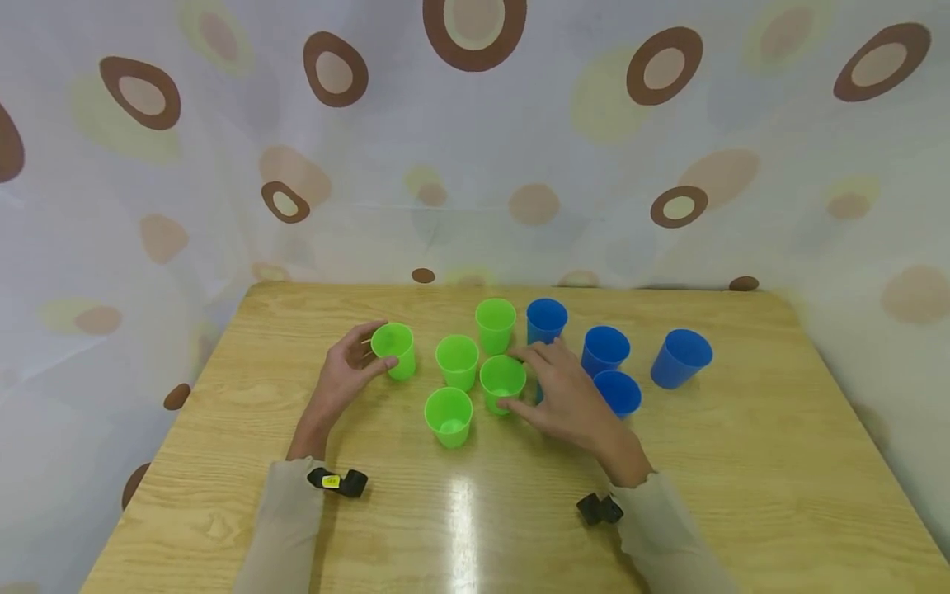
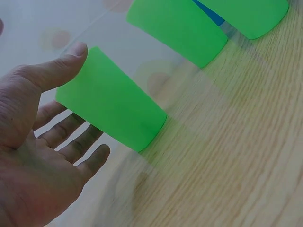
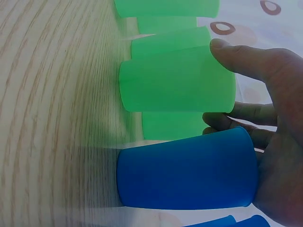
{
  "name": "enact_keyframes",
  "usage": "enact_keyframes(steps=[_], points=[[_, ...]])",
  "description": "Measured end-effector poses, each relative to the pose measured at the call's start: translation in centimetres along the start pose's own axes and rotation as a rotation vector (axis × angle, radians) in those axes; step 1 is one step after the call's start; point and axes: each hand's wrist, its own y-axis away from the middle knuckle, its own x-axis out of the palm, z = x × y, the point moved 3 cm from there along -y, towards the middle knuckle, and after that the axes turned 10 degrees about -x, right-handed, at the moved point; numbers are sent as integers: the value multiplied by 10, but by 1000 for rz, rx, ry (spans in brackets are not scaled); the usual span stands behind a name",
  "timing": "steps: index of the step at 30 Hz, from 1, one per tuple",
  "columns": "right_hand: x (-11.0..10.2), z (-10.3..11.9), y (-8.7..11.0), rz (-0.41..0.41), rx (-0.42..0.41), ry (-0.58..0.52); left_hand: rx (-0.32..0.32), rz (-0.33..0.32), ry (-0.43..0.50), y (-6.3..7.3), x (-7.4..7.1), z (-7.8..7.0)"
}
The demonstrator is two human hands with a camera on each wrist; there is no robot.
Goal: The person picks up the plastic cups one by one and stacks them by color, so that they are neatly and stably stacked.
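At the left of the cups, my left hand [image 1: 347,367] holds a green plastic cup [image 1: 401,363] between thumb and fingers; the cup stands upright on the table. In the left wrist view the thumb lies along this cup's [image 2: 111,101] upper side, with the fingers behind it. My right hand [image 1: 567,396] reaches round another upright green cup [image 1: 502,388], thumb at the near side and fingers at the far side. In the right wrist view a blue cup [image 3: 187,170] stands beside the right palm; the hand mostly hides it from the head view.
More green cups stand between the hands: one in front [image 1: 449,421], one in the middle [image 1: 457,367], one at the back [image 1: 495,330]. Several blue cups stand right of them, the farthest right one [image 1: 679,363] apart. A patterned curtain [image 1: 475,165] hangs behind the wooden table [image 1: 742,495].
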Motion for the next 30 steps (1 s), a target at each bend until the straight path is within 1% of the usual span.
enact_keyframes(steps=[5, 8, 12, 18, 23, 30], points=[[-3, 1, -2, -5, -16, 4, 13, 4, 29, -2, 1, -2], [-4, 0, -1, -4, -5, 13, 22, 26, 46, -3, 3, -2], [-4, -2, 2, 2, 12, 12, 15, 48, 63, -4, 6, -1], [-3, -2, 3, -1, 20, -11, 5, 46, 97, -2, 7, 0], [-2, -3, 3, -6, 34, -30, 9, 60, 100, -2, 7, 0], [-5, 0, 3, -17, 28, -57, 19, 61, 103, 0, 5, 1]])
